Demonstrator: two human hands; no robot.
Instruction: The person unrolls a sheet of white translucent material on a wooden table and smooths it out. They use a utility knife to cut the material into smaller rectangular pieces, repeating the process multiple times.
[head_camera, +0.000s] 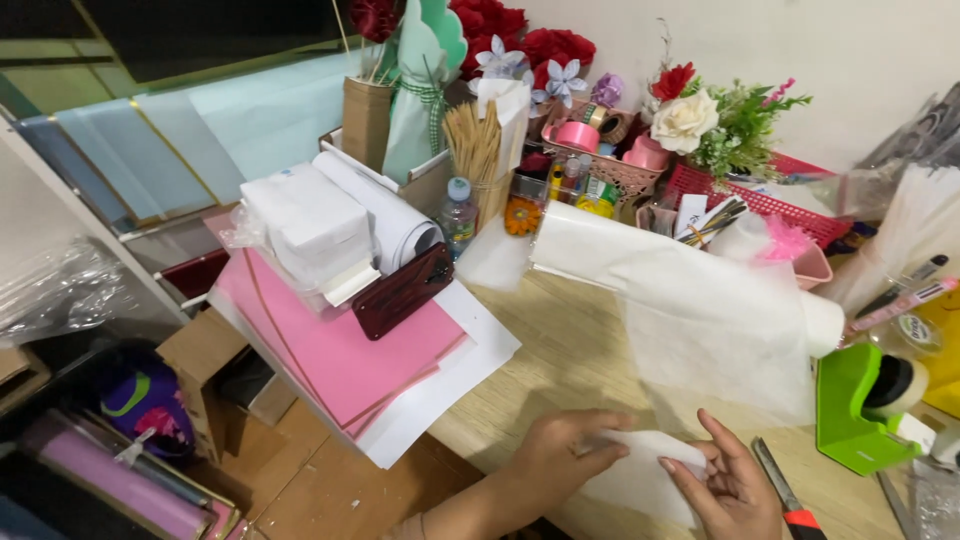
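Observation:
Both my hands hold a small folded piece of white tissue paper (645, 478) low over the wooden table (560, 350). My left hand (562, 455) pinches its left edge with fingers on top. My right hand (722, 484) grips its right side, fingers spread along the paper. Just behind them a roll of the same white tissue paper (690, 270) lies across the table, with a loose sheet (725, 345) hanging toward my hands.
A utility knife (785, 495) lies right of my right hand, beside a green tape dispenser (860, 405). Pink and white sheets (345, 350) overhang the table's left edge under a stack of white paper (310, 230). Artificial flowers, sticks, a bottle and baskets crowd the back.

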